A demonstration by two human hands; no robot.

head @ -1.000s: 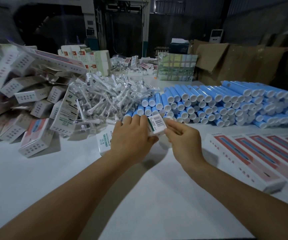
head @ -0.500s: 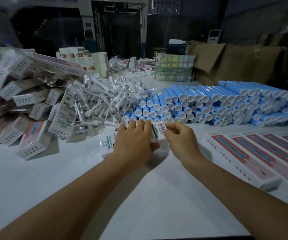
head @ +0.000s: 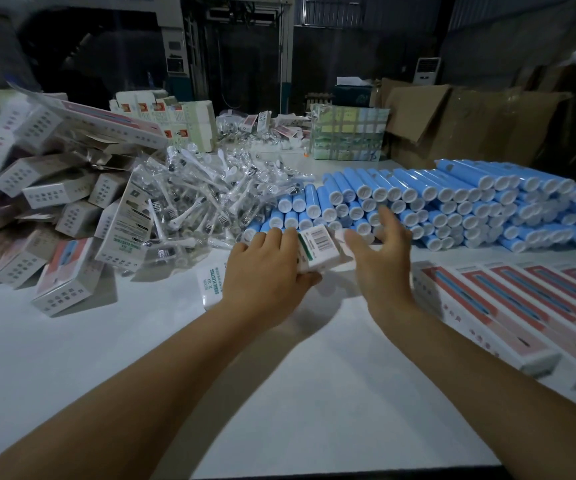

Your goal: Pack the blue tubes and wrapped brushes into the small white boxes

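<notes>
white work surface (head: 279, 393) in a dim warehouse, with cardboard cartons (head: 452, 116) stacked at the far right.

small white box (head: 317, 249): held above the surface near its centre, barcode face up, green stripe along one edge. the left hand (head: 265, 271) forms the grip, fingers curled over the top and thumb beneath. the right hand (head: 380, 251) is just beside the box end, fingers spread and relaxed, holding nothing; whether a fingertip touches the box cannot be told.

a second white box (head: 210, 284) with green lettering lies on the surface, partly under the left hand.

blue tubes (head: 452, 206): stacked in rows with white caps facing the camera, directly beyond both hands and extending right.

wrapped brushes (head: 203, 199): loose heap in clear sleeves, left of the tubes and touching them.

filled cartons (head: 54, 209) are piled at the far left. long red-and-white boxes (head: 521, 313) lie in a row at the right edge of the surface.
</notes>
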